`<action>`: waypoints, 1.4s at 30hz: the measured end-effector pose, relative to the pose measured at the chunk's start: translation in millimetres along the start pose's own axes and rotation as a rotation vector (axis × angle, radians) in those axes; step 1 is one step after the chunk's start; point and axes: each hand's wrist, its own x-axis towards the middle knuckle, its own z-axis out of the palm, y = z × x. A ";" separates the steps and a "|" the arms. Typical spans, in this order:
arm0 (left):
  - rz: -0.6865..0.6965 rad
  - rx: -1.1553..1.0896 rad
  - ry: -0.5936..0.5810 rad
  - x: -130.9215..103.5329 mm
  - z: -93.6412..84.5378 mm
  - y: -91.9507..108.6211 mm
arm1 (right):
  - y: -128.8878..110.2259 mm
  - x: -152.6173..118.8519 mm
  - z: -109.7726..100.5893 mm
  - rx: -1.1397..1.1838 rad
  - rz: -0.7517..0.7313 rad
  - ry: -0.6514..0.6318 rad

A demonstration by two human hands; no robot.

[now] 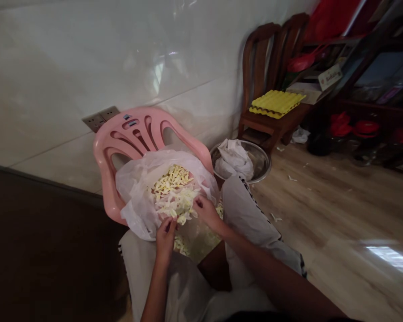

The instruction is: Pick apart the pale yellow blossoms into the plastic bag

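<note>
Pink plastic is forming the armchair (203,154), whose back is bearing small blue labels (131,123) with writing too small to read; print is showing on a pale box flap (330,77), also illegible. Pale yellow pieces (173,179) are lying heaped on a white plastic bag (134,210) that is covering the seat. The left hand (165,230) is pointing upward at the heap's near edge, thumb and fingers drawing close together. The right hand (206,210) is angling in from the right, fingers curling inward. Whether either is pinching a piece, I cannot tell.
</note>
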 end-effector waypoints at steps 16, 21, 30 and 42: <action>0.146 0.107 -0.142 -1.9 3.6 -6.1 | -16.2 -8.1 -1.2 -0.008 -0.096 -0.145; 0.129 0.107 -0.207 -3.6 4.7 -5.3 | -13.7 -16.4 12.5 0.152 0.013 -0.333; 0.118 0.078 -0.189 -4.3 4.1 -0.4 | -7.4 -14.5 15.8 0.300 0.076 -0.349; 0.092 0.048 -0.197 -4.1 3.0 -1.7 | -9.0 -13.0 15.3 0.311 0.108 -0.348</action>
